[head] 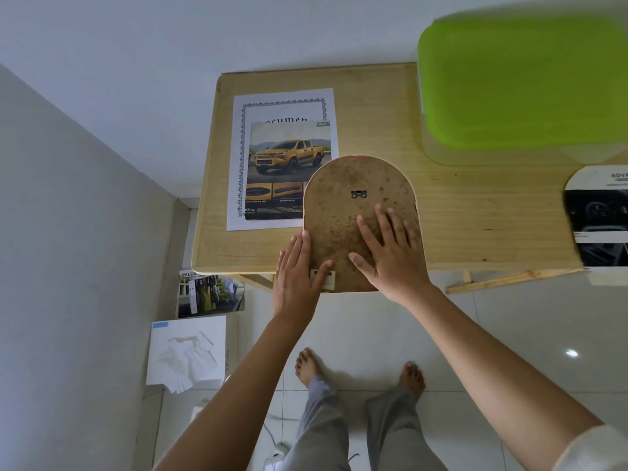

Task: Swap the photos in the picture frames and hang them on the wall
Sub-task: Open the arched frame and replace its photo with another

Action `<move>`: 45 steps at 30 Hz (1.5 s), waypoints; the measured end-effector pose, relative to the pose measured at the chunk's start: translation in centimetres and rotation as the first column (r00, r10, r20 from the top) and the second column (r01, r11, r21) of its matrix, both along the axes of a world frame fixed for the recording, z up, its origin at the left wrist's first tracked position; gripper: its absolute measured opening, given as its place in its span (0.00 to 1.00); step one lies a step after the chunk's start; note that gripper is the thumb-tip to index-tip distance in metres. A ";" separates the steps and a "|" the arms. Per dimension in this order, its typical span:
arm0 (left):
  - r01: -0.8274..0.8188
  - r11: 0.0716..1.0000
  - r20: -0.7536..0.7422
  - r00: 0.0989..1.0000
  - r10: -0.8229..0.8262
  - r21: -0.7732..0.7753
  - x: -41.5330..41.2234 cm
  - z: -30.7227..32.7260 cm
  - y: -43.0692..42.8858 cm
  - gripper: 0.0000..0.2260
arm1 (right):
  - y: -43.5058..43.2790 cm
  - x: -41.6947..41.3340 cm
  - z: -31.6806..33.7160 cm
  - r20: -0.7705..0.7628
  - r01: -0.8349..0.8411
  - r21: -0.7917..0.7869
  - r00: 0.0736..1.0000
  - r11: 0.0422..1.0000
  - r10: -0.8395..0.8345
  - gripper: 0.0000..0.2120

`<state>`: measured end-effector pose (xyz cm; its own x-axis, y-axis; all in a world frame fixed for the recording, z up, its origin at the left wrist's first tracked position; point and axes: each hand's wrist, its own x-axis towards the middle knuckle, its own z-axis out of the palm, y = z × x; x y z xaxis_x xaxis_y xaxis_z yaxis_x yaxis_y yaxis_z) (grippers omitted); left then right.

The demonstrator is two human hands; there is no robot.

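Note:
An arched picture frame [343, 198] lies face down on the wooden table [475, 215], its brown stained backing up, a small metal hanger near the top. Its lower end juts over the table's front edge. My left hand [294, 273] rests along the frame's left edge, thumb on the backing near a barcode sticker. My right hand [387, 249] lies flat on the backing with fingers spread. To the left, a yellow pickup truck photo [282, 164] lies on a bordered document sheet [285, 107].
A green plastic box lid [523, 83] sits at the table's back right. A dark brochure [598, 215] lies at the right edge. On the floor to the left are a car brochure [210, 294] and a white tissue box [187, 351]. My bare feet stand below.

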<state>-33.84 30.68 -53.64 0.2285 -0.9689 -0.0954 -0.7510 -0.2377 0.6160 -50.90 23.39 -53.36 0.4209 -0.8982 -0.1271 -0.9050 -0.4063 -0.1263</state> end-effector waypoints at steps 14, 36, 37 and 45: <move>0.145 0.987 0.200 0.968 -0.155 0.062 1.7 0.4 -1.3 0.33 | -3.2 0.1 0.6 0.037 -0.064 0.076 0.997 0.995 0.061 0.43; 0.177 0.972 0.210 0.955 -0.208 0.155 1.5 0.1 -1.5 0.31 | -1.4 -2.5 1.3 0.320 0.209 0.113 0.918 0.971 -0.235 0.37; 0.178 0.972 0.205 0.957 -0.207 0.150 1.5 0.1 -1.4 0.32 | -1.1 -2.8 1.5 0.373 0.231 0.170 0.885 0.958 -0.279 0.37; 0.159 0.980 0.176 0.968 -0.178 0.119 1.3 -0.3 -1.4 0.32 | -0.4 -3.7 2.6 0.680 0.266 0.481 0.489 0.836 -0.547 0.38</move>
<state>-32.54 29.28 -53.93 0.0860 -0.9819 -0.1686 -0.8841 -0.1532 0.4414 -54.56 22.96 -50.76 0.0725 -0.9738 -0.2157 -0.4452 0.1619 -0.8807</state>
